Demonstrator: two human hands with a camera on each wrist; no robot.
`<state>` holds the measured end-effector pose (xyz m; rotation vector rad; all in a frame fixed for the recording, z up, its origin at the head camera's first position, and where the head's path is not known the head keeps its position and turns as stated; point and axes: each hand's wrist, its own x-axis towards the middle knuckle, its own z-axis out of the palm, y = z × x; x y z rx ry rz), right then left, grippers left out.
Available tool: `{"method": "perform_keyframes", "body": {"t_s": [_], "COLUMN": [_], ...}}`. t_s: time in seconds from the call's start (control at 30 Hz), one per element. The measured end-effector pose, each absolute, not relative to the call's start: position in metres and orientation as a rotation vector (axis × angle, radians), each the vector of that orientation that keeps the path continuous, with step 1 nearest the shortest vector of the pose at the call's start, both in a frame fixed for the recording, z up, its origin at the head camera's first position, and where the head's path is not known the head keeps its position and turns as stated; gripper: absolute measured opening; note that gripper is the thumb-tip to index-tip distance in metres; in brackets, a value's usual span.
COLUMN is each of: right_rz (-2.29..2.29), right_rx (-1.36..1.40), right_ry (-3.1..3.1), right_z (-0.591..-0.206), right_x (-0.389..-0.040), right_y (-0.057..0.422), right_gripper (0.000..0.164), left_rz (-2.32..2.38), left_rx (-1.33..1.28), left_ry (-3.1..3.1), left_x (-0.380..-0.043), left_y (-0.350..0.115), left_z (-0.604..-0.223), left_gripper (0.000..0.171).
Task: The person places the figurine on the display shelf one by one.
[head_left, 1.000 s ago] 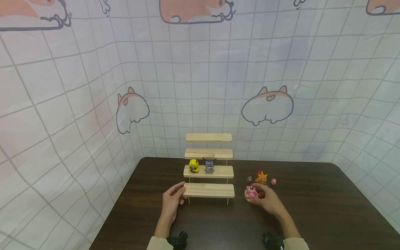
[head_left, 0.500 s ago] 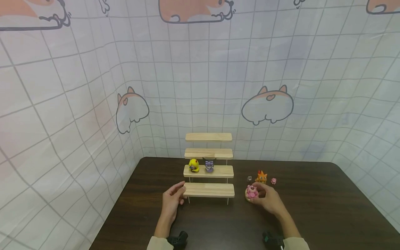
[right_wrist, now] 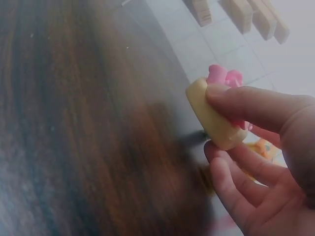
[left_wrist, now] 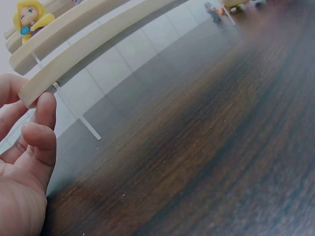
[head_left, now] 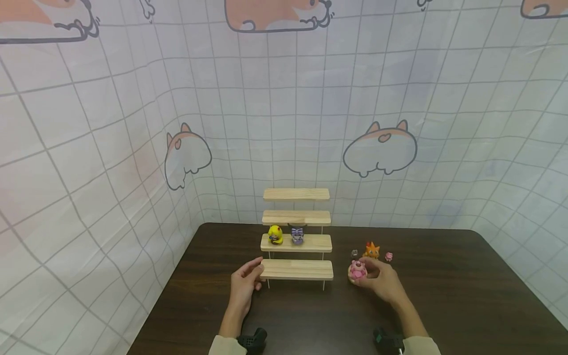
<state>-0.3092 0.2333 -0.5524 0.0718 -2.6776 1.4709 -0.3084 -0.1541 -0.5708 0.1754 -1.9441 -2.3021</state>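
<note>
My left hand (head_left: pixel 245 281) grips the left end of the lowest board of a four-tier wooden display shelf (head_left: pixel 297 270). In the left wrist view, the fingers lie around the board's end (left_wrist: pixel 37 93). My right hand (head_left: pixel 382 282) pinches a pink bear figurine (head_left: pixel 357 269) on a round cream base, right of the shelf. The right wrist view shows the thumb pressed on the base (right_wrist: pixel 214 118), with fingers beneath. On the second board from the bottom stand a yellow-haired figurine (head_left: pixel 275 235) and a purple figurine (head_left: pixel 297 236).
Just behind the right hand stand an orange spiky figurine (head_left: pixel 371 250), a small pink figurine (head_left: pixel 389 257) and a small greyish figurine (head_left: pixel 354 254) on the dark wooden table (head_left: pixel 443 286). A white gridded cloth (head_left: pixel 306 138) with dog drawings hangs behind and at the sides.
The pink bear figurine has shifted slightly upward and tilted a little in the right hand. My left hand keeps its hold on the shelf.
</note>
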Motion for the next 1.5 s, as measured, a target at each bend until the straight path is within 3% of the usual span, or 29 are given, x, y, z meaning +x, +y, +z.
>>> {"method": "perform_keyframes", "body": {"t_s": [1.2, 1.5], "right_rz": [1.652, 1.751], "right_rx": [0.163, 0.304], "right_ry": [-2.611, -2.522], "right_z": [-0.505, -0.498], "right_x": [-0.294, -0.292], "right_y": [0.216, 0.202], "right_gripper": [0.070, 0.068], "left_rz": [-2.293, -2.317], "left_rx": [0.195, 0.175], "left_ry": [-1.950, -1.933], "left_x": [-0.308, -0.308], "left_y": [-0.155, -0.154], "left_z": [-0.569, -0.569], "left_gripper": [0.036, 0.039]}}
